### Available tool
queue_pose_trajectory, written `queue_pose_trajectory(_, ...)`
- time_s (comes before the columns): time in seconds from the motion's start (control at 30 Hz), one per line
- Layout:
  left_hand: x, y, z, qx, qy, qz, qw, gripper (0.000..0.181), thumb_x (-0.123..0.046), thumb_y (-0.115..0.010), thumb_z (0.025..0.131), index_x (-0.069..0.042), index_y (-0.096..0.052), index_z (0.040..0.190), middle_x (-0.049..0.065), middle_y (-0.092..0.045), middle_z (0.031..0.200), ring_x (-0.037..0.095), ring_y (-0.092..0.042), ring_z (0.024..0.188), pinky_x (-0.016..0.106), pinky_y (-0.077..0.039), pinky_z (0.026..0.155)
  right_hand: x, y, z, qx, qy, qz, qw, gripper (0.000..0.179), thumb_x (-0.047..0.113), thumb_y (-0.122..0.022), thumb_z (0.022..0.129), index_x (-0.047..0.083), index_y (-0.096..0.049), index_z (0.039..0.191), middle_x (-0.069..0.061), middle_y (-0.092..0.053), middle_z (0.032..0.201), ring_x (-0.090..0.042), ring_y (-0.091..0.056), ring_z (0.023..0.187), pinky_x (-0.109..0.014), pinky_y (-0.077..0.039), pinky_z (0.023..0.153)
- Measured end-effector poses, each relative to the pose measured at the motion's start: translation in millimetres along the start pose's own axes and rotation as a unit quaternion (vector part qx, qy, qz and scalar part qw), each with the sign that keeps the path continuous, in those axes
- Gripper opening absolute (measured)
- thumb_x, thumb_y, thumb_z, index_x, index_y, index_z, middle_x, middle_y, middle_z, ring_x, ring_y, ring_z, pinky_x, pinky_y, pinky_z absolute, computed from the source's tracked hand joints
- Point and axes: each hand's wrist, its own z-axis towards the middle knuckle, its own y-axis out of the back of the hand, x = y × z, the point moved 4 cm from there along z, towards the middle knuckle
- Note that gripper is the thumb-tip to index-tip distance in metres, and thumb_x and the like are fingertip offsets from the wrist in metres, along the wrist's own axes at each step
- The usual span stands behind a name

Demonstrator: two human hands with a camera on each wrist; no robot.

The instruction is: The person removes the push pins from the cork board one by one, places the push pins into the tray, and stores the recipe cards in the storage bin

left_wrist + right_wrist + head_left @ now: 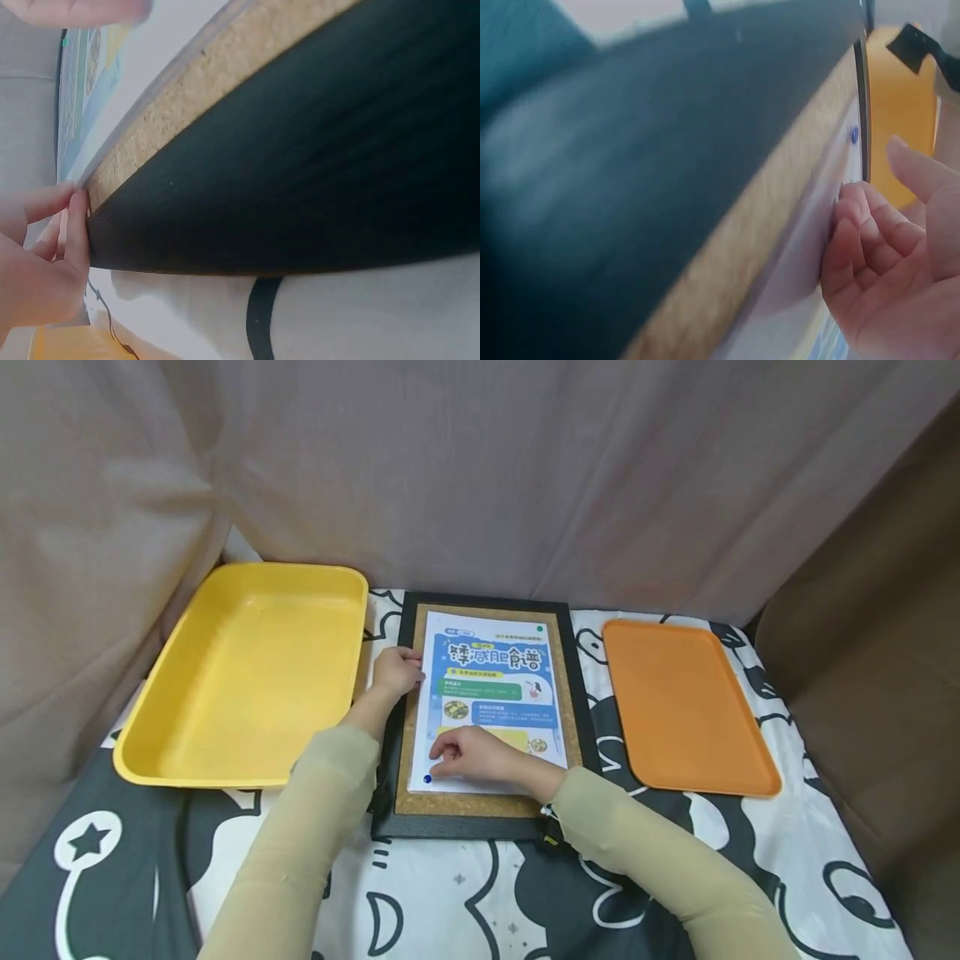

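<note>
In the head view, a printed sheet of paper (495, 643) lies on a black-framed corkboard (465, 806). My left hand (397, 671) is at the sheet's left edge; in the left wrist view its thumb and a finger (77, 225) meet at that edge and pinch it. A blue push pin (427, 778) stands at the sheet's lower left corner. Close to it is my right hand (480, 754), over the lower part of the sheet. The right wrist view shows its fingers (885, 225) loosely bent against the paper, thumb held apart, and the blue pin clear of them.
A deep yellow tray (240, 693) stands left of the board, an orange tray (690, 710) to its right. A green pin (539, 628) sits at the sheet's upper right corner. Under everything is a patterned cloth (420, 902); a grey curtain (480, 477) hangs behind.
</note>
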Motion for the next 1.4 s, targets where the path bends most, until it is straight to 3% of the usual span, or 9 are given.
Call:
queue_pose_trajectory(0.27, 0.1, 1.8, 0.3, 0.004, -0.004, -0.003, 1.0000, 0.037, 0.004, -0.056, 0.087, 0.000, -0.054, 0.124, 0.017, -0.061, 0.112, 0.027, -0.063, 0.098, 0.032, -0.055, 0.085, 10, -7, 2.4, -0.006, 0.003, -0.079, 0.9968, 0.009, 0.021, -0.071, 0.082, 0.015, -0.065, 0.079, 0.006, -0.050, 0.059, -0.007, -0.045, 0.056, -0.018, -0.034, 0.052)
queue_pose_trajectory(0.53, 0.4, 4.3, 2.1, 0.007, 0.001, -0.001, 1.0000, 0.038, 0.003, -0.058, 0.086, -0.001, -0.055, 0.124, 0.015, -0.060, 0.111, 0.027, -0.063, 0.099, 0.031, -0.055, 0.085, 17, -9, 4.5, -0.007, 0.011, -0.127, 0.9918, 0.014, 0.022, -0.069, 0.083, 0.015, -0.065, 0.072, 0.007, -0.049, 0.057, -0.007, -0.044, 0.055, -0.017, -0.033, 0.052)
queue_pose_trajectory(0.73, 2.1, 4.2, 3.4, 0.009, 0.003, 0.003, 1.0000, 0.038, 0.003, -0.059, 0.086, -0.002, -0.055, 0.124, 0.015, -0.061, 0.111, 0.026, -0.063, 0.099, 0.031, -0.055, 0.084, 20, -11, 7.3, 0.006, 0.009, -0.129, 0.9916, 0.013, 0.020, -0.069, 0.084, 0.013, -0.065, 0.074, 0.006, -0.049, 0.058, -0.008, -0.044, 0.056, -0.017, -0.033, 0.052)
queue_pose_trajectory(1.4, 4.7, 2.6, 3.2, 0.018, -0.001, 0.004, 0.9998, 0.038, 0.000, -0.058, 0.088, -0.003, -0.054, 0.126, 0.015, -0.060, 0.113, 0.026, -0.063, 0.099, 0.030, -0.055, 0.084, 21, -8, 13.5, 0.109, -0.019, -0.090, 0.9898, 0.017, 0.013, -0.061, 0.089, 0.010, -0.063, 0.072, 0.005, -0.047, 0.058, -0.009, -0.040, 0.053, -0.018, -0.031, 0.052)
